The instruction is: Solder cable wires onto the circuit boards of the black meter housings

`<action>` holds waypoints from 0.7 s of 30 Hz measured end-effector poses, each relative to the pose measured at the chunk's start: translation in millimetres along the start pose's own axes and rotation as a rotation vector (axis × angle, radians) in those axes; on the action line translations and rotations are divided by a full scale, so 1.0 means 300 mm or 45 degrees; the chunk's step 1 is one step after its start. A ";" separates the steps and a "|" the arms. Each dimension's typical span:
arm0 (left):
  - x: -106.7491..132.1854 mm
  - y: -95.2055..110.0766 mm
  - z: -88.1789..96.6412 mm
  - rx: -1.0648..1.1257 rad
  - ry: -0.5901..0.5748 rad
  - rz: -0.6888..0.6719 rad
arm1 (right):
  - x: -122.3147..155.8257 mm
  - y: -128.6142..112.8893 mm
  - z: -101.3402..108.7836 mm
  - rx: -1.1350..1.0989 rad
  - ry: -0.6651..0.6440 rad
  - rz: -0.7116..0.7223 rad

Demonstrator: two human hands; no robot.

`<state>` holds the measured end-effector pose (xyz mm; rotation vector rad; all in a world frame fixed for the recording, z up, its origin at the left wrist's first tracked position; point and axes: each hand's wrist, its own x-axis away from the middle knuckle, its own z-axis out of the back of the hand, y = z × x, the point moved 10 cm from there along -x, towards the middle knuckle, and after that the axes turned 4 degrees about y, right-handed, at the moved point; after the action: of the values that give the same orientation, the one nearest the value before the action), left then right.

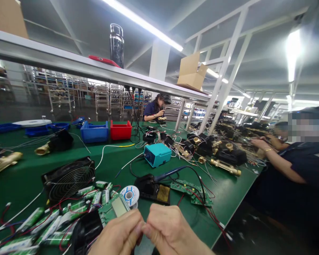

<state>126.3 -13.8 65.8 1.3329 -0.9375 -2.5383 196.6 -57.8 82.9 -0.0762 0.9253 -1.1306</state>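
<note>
My left hand [119, 232] and my right hand [170, 228] meet at the bottom middle, fingertips pinched together. Whatever sits between them is too small or hidden to name. Just beyond the left hand is a green circuit board with a grey display [119, 206], beside a black housing [86, 230] partly covered by that hand. A solder wire spool [134, 193] stands past the fingertips. Behind it is a soldering iron [172, 173] in its black stand [142, 186] with a yellow sponge [163, 193].
Several green-and-white battery packs [53, 226] lie left, near a black fan [69, 177]. Beyond are a teal soldering station [158, 155], a blue bin [94, 131] and a red bin [121, 130]. Circuit boards [191, 191] and brass valve parts [225, 166] lie right, where a co-worker [295, 170] stands.
</note>
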 end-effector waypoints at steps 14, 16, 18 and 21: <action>0.019 0.087 -0.057 -0.134 -0.149 -0.106 | 0.111 0.270 0.072 0.281 0.177 -0.460; 0.031 0.116 -0.059 -0.285 -0.049 -0.215 | 0.128 0.266 0.081 0.059 0.271 -0.470; 0.027 0.113 -0.032 -0.429 0.081 -0.146 | 0.148 0.245 0.096 -0.154 0.391 -0.468; 0.010 0.101 0.007 -0.495 0.171 0.015 | 0.172 0.188 0.125 -0.220 0.545 -0.404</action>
<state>117.8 -38.1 82.0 1.3447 -0.3972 -2.4188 268.7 -87.2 48.7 -0.1283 1.4294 -1.3867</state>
